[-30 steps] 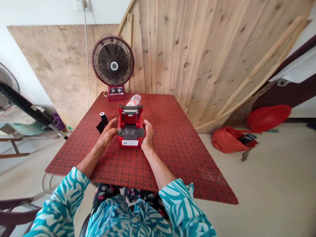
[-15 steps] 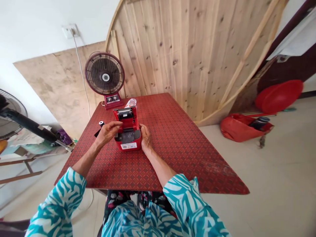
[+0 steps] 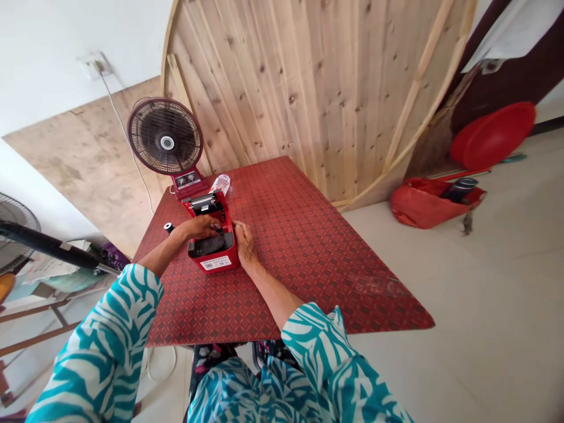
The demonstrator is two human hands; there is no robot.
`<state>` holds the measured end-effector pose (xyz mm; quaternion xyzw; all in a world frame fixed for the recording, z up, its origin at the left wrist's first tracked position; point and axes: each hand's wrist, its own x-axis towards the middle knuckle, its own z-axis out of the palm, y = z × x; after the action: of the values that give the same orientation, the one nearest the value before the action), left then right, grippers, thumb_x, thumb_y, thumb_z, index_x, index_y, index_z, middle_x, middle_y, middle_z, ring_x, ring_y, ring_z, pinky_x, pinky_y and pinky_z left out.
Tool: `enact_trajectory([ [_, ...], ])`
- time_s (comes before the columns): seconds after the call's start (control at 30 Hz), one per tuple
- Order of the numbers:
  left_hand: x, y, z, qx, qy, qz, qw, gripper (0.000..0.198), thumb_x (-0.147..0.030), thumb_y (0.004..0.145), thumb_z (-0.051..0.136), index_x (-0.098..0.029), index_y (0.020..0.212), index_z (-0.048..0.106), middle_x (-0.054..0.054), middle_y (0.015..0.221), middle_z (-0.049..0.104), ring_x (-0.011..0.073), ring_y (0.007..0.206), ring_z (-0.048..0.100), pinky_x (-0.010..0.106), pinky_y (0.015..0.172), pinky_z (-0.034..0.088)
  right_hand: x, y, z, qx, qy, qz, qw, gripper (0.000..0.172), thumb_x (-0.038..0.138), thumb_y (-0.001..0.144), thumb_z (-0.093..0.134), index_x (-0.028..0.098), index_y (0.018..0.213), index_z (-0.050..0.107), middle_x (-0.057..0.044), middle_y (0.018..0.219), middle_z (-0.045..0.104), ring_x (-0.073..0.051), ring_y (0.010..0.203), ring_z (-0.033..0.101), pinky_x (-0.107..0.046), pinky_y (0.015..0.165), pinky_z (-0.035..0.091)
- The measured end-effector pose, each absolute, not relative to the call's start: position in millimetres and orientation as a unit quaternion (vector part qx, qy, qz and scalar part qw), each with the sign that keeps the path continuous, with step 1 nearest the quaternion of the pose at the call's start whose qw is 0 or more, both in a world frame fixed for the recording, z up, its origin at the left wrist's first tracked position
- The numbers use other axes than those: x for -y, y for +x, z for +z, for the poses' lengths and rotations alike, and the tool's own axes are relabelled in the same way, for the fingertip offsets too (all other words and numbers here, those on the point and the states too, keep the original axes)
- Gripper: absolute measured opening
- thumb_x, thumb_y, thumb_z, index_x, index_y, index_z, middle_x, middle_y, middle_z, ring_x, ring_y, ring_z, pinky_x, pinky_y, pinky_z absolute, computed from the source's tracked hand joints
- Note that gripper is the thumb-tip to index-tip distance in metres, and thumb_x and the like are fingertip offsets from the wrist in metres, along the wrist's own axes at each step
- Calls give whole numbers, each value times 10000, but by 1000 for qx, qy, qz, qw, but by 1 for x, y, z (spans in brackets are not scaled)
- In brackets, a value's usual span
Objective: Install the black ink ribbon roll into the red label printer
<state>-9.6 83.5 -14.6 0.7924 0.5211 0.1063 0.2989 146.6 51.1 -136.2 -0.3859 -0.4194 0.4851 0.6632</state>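
Observation:
A small red printer [image 3: 214, 258] with its lid [image 3: 205, 204] raised stands on the red patterned table [image 3: 299, 247]. My left hand [image 3: 199, 227] reaches over the printer's open compartment, fingers curled down into it; what they touch is hidden. Against the printer's right side rests my right hand [image 3: 245, 244], fingers together, steadying it. A black roll [image 3: 168, 227] lies on the table just left of my left forearm.
A dark red desk fan [image 3: 166, 141] stands at the table's far end with a clear plastic bottle [image 3: 220, 183] lying beside it. Wooden boards lean on the wall behind. A red bag [image 3: 423, 202] and red basin [image 3: 491, 135] sit on the floor at right.
My left hand moved from the printer's left side up and over into its open compartment. The right hand stayed on the right side. The camera swung right and tilted.

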Motion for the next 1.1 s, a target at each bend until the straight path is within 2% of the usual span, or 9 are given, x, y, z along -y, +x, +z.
enact_trajectory([
  [0.17,-67,-7,-6,-530,815,116,205,93,-286,652,736,-250,737,750,17,775,738,233,741,654,322,754,495,-52,146,-138,427,-392,478,660,288,414,869,521,267,963,750,-28,1045,746,-213,1097,634,-393,1071,474],
  [0.37,-37,-1,9,-564,817,99,72,284,-259,749,660,-224,1024,721,50,1011,767,242,943,709,335,862,532,-53,148,-142,455,-404,468,641,325,460,884,495,268,1007,726,-39,1083,734,-227,1114,630,-404,1080,462],
  [0.47,-25,-13,15,-552,806,198,79,300,-293,780,667,-212,1068,684,52,1025,759,208,907,707,330,846,544,-52,149,-143,462,-399,472,636,349,470,874,488,261,1026,724,-53,1108,728,-236,1130,632,-417,1082,465],
  [0.6,-18,-56,24,-566,719,383,127,486,-326,730,715,-192,1191,636,58,1053,748,171,838,680,313,777,544,-52,150,-145,459,-402,467,640,379,482,858,488,250,1030,732,-69,1119,731,-244,1137,632,-435,1084,469],
  [0.77,-26,-109,16,-627,587,477,189,419,-258,611,718,-159,1014,658,14,863,715,154,768,657,287,749,519,-53,150,-149,446,-402,470,647,369,494,840,526,261,1025,744,-57,1107,747,-243,1132,636,-441,1082,468],
  [0.83,-34,-117,3,-641,566,475,208,410,-227,573,709,-159,972,651,2,821,700,151,745,651,281,735,512,-53,150,-150,437,-400,477,649,370,503,830,541,257,1018,744,-59,1105,744,-251,1132,641,-454,1090,458],
  [0.93,-51,-117,-16,-664,579,425,210,399,-215,597,676,-166,992,656,8,814,712,170,744,666,283,711,514,-53,150,-151,426,-399,491,646,372,508,830,550,252,1024,739,-59,1109,734,-257,1132,644,-469,1096,446],
  [1.1,-76,-110,-37,-731,639,214,102,277,-198,691,660,-200,960,725,45,839,762,254,880,719,329,795,532,-52,151,-153,425,-404,494,642,360,501,853,545,257,1037,735,-49,1100,740,-251,1113,644,-449,1045,476],
])
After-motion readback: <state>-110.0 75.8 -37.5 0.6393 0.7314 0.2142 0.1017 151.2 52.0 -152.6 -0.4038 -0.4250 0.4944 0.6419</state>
